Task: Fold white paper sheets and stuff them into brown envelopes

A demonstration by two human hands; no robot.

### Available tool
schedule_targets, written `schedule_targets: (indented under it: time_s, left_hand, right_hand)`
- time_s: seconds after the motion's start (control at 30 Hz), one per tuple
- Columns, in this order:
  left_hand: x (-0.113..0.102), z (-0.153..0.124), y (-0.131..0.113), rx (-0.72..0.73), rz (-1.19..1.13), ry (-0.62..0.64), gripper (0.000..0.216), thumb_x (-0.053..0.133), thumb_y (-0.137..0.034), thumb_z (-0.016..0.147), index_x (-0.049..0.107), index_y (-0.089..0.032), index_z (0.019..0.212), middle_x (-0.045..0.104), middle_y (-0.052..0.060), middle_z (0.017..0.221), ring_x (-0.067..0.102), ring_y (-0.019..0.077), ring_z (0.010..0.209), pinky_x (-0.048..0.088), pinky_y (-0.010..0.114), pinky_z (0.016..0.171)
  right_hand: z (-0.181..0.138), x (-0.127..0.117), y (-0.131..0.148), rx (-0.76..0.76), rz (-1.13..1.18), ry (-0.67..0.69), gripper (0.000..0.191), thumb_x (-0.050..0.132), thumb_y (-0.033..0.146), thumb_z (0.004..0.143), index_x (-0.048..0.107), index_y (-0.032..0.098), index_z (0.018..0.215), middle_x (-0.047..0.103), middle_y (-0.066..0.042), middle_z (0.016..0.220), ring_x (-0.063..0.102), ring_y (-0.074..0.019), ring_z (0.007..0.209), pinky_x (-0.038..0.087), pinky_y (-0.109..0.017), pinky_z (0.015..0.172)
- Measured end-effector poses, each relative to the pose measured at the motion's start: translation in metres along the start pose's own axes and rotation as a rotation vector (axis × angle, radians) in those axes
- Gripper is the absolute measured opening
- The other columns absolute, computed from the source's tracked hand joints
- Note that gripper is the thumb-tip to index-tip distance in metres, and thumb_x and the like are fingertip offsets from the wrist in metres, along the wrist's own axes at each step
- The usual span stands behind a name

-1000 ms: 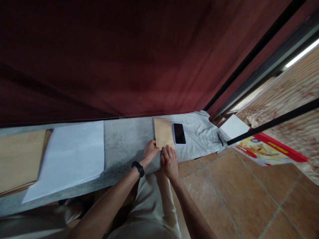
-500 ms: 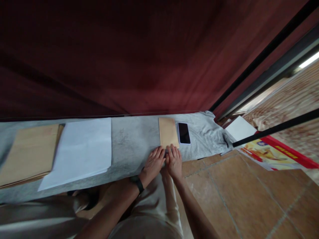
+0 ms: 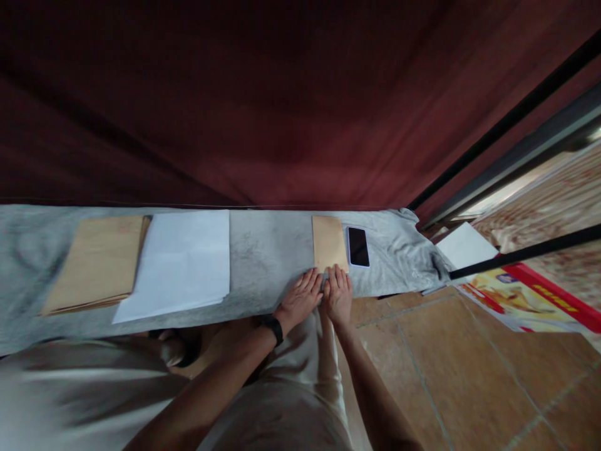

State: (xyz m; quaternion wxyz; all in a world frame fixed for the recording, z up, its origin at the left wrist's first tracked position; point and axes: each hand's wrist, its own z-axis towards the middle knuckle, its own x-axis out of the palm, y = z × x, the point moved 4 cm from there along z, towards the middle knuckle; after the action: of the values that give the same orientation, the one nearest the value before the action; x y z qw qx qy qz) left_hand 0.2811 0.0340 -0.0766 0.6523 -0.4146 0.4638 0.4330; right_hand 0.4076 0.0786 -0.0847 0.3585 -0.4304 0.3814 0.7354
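Note:
A small brown envelope [image 3: 329,241] lies on the grey cloth [image 3: 267,250] covering a low ledge. My left hand [image 3: 300,299], with a black band on the wrist, lies flat with fingers stretched, fingertips at the envelope's near left corner. My right hand [image 3: 339,294] rests flat beside it, fingertips on the envelope's near edge. Neither hand holds anything. A black phone [image 3: 359,246] lies just right of the envelope.
White paper sheets [image 3: 183,263] and a stack of brown envelopes [image 3: 98,263] lie on the cloth to the left. A dark red curtain [image 3: 263,106] hangs behind. A white sheet [image 3: 462,245] and a colourful printed box [image 3: 516,294] sit on the tiled floor at right.
My left hand has slid from the envelope's left edge to its near corner, beside the right hand, and flattened. The view has panned left, showing more of the brown stack.

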Motion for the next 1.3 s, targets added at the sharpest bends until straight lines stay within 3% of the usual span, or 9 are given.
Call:
schedule_targets:
  time_s: [0.4, 0.6, 1.03, 1.2, 1.3]
  left_hand:
    - [-0.004, -0.010, -0.004, 0.076, 0.102, 0.049, 0.057, 0.043, -0.038, 0.103, 0.044, -0.008, 0.153, 0.039, 0.021, 0.162, 0.035, 0.0296, 0.152, 0.027, 0.047, 0.125]
    - [-0.004, -0.020, -0.007, 0.087, 0.145, 0.047, 0.054, 0.042, -0.024, 0.101, 0.043, -0.011, 0.154, 0.040, 0.020, 0.162, 0.037, 0.0295, 0.151, 0.026, 0.049, 0.125]
    - [-0.012, -0.033, -0.008, 0.101, 0.108, 0.151, 0.058, 0.040, -0.021, 0.099, 0.040, -0.016, 0.157, 0.037, 0.014, 0.165, 0.031, 0.0261, 0.154, 0.020, 0.049, 0.128]
    - [-0.038, -0.059, 0.019, 0.038, 0.020, 0.115, 0.058, 0.045, -0.035, 0.101, 0.039, -0.020, 0.157, 0.034, 0.009, 0.167, 0.029, 0.0260, 0.155, 0.021, 0.049, 0.128]
    - [-0.064, -0.093, 0.060, -0.183, 0.030, 0.014, 0.062, 0.043, -0.040, 0.103, 0.034, -0.017, 0.159, 0.031, 0.012, 0.168, 0.022, 0.0278, 0.157, 0.019, 0.053, 0.128]
  right_hand:
    - [-0.004, 0.001, 0.002, 0.095, -0.045, 0.037, 0.052, 0.028, 0.030, 0.106, 0.048, 0.018, 0.153, 0.044, -0.012, 0.160, 0.033, -0.0275, 0.150, 0.019, -0.051, 0.123]
    - [-0.004, 0.001, 0.002, 0.094, -0.055, 0.016, 0.053, 0.028, 0.031, 0.106, 0.047, 0.020, 0.153, 0.046, -0.011, 0.159, 0.035, -0.0270, 0.149, 0.020, -0.050, 0.122]
    - [-0.006, 0.002, -0.001, 0.077, -0.074, 0.040, 0.054, 0.028, 0.033, 0.106, 0.045, 0.018, 0.155, 0.043, -0.012, 0.161, 0.031, -0.0267, 0.151, 0.019, -0.050, 0.123]
    - [-0.006, 0.002, -0.002, 0.055, -0.072, 0.050, 0.054, 0.026, 0.031, 0.106, 0.046, 0.017, 0.154, 0.043, -0.013, 0.161, 0.033, -0.0277, 0.150, 0.022, -0.051, 0.121]
    - [-0.007, 0.001, -0.001, 0.040, -0.073, 0.038, 0.054, 0.028, 0.030, 0.105, 0.045, 0.018, 0.154, 0.045, -0.014, 0.160, 0.034, -0.0286, 0.149, 0.024, -0.052, 0.120]
